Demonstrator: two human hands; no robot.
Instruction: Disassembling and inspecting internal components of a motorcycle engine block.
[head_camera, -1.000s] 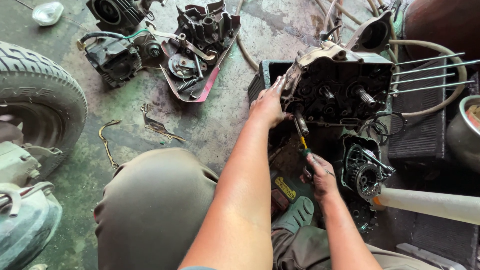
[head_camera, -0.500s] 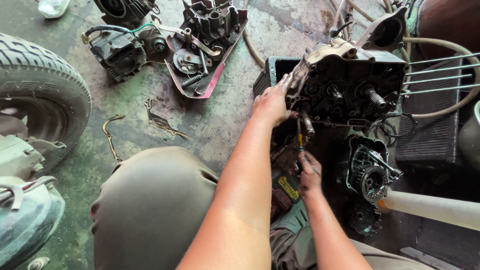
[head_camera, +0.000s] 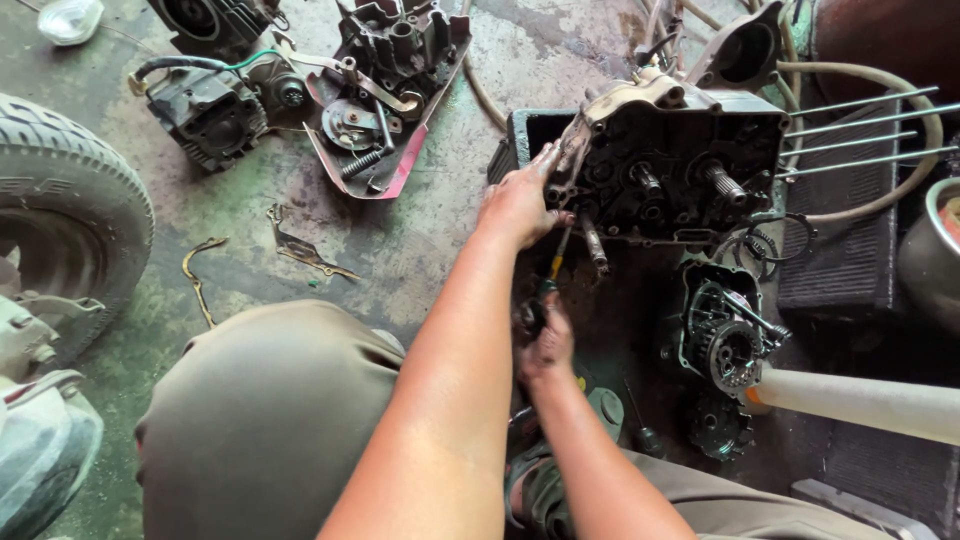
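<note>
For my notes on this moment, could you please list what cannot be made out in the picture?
Head view only:
- Screwdriver handle: hidden inside the right hand.
- Screwdriver tip: lost behind the left hand at the engine case.
- Tyre: cut off by the left edge.
- Pale tube: cut off by the right edge.

Over the last second the right hand (head_camera: 545, 345), greasy and closed around the handle of the yellow-and-black screwdriver (head_camera: 553, 272), has drawn in toward the body, so more of the tool's shaft shows beneath the grimy grey metal engine casing (head_camera: 680, 160). The left hand (head_camera: 520, 205) has settled lower on the casing's near edge. The head camera has tipped slightly downward.
</note>
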